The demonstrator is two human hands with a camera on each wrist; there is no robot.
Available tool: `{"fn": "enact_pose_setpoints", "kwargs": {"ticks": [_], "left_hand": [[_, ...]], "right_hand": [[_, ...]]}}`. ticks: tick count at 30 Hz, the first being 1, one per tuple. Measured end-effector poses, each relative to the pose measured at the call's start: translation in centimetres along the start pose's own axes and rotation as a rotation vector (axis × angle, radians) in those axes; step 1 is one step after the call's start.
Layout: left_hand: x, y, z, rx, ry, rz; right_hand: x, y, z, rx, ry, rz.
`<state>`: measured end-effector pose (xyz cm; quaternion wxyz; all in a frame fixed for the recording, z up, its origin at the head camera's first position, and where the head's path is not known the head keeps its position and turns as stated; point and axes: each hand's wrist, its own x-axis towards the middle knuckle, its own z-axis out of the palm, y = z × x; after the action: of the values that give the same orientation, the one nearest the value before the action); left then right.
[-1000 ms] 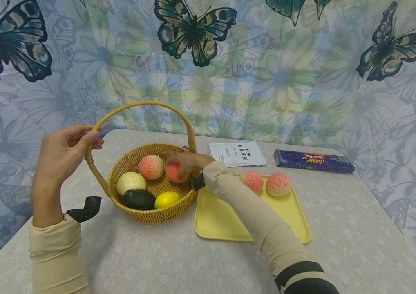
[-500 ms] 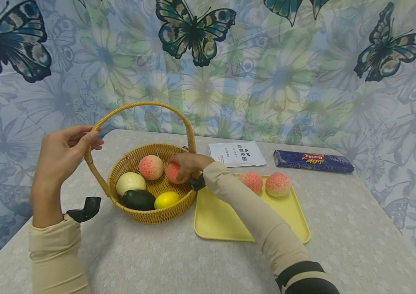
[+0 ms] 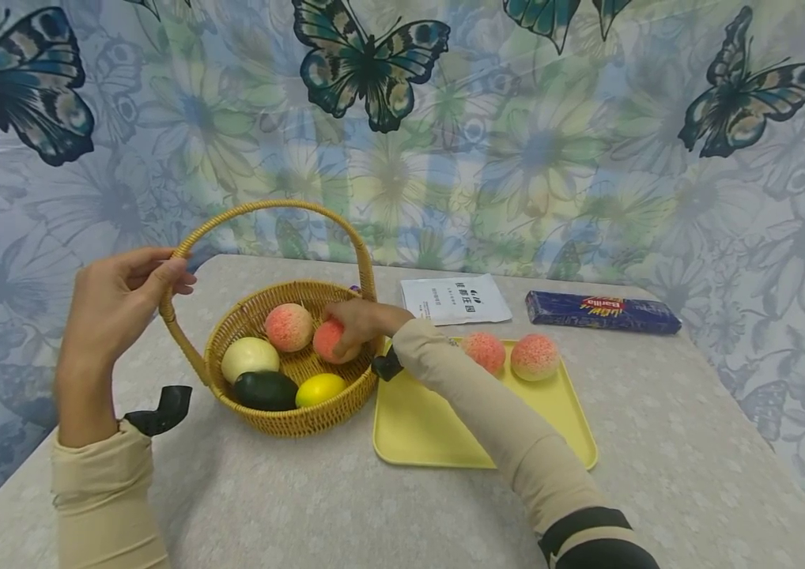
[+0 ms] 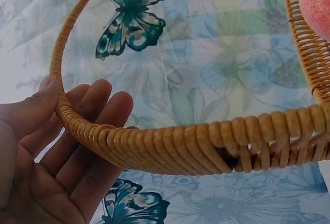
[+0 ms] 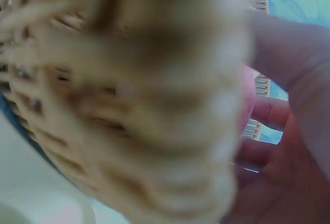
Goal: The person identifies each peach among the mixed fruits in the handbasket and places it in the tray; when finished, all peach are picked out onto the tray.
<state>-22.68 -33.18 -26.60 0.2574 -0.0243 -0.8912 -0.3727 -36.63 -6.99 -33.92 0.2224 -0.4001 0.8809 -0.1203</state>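
Note:
My left hand (image 3: pixel 114 308) pinches the left side of the wicker basket's handle (image 4: pixel 165 144) between thumb and fingers; in the left wrist view the thumb lies against the wrapped cane. Over the right part of the basket (image 3: pixel 289 423), my right hand (image 3: pixel 360 322) holds a pink peach (image 3: pixel 329 341), its fingers curved round the top and side. A blurred basket wall covers most of that peach in the right wrist view. Beside it in the basket are another peach (image 3: pixel 289 327), a pale round fruit (image 3: pixel 249 360), a dark green oval fruit (image 3: pixel 265 391) and a lemon (image 3: pixel 320 390).
A yellow tray (image 3: pixel 431 435) right of the basket bears two peaches (image 3: pixel 534 357), partly behind my right forearm. Toward the back lie a white printed packet (image 3: pixel 455 300) and a blue Barilla box (image 3: pixel 602 311). A butterfly-patterned cloth (image 3: pixel 402 174) hangs behind the table.
The right wrist has turned slightly and more of the held peach shows. The whole head view has shifted a little. My left hand keeps its grip on the handle.

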Motion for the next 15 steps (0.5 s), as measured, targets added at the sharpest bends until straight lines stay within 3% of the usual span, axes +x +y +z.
{"fn": "enact_pose_setpoints", "kwargs": {"ticks": [15], "left_hand": [[-0.1,0.1,0.0,0.005,0.006,0.009]], "right_hand": [[-1.1,-0.4,0.1,-0.011,0.042,-0.083]]}}
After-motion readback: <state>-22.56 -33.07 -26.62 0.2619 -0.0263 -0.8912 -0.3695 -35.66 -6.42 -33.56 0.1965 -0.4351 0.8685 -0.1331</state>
